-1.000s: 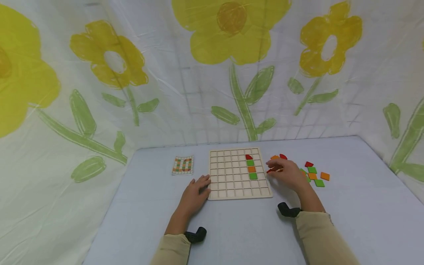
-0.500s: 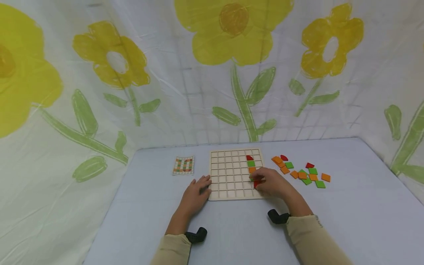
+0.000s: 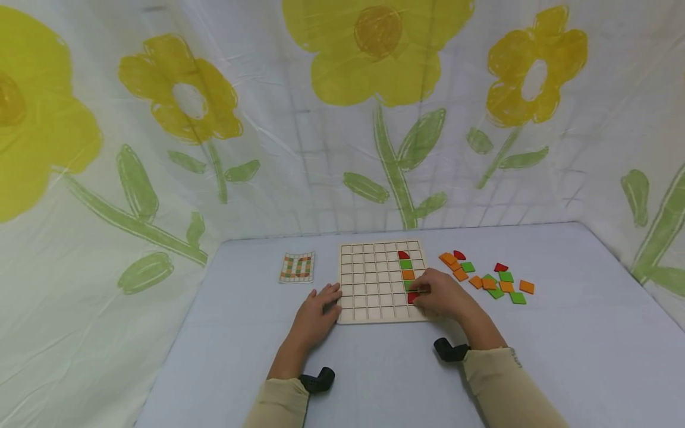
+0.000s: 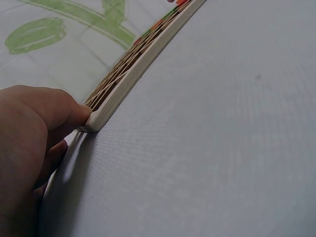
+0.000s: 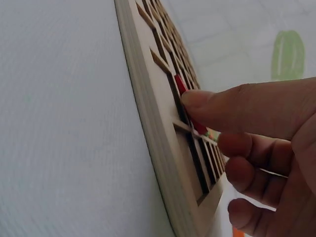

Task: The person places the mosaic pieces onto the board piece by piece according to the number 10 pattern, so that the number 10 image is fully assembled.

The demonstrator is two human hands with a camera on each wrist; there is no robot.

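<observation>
Subject's arms: bare hands, long beige sleeves, black wrist units.
Left hand (image 3: 316,315) and right hand (image 3: 446,297) uncovered, no rings or gloves seen. Sleeves (image 3: 503,386) plain light beige, cuffs ending at wrists. One small black L-shaped camera unit (image 3: 317,379) strapped at each wrist.

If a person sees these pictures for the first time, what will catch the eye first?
Probably the wooden grid board at the table's middle, with a column of red, green and orange tiles. The right hand presses a red tile into it, the left hand steadies its left edge, and loose tiles lie to the right.
</observation>
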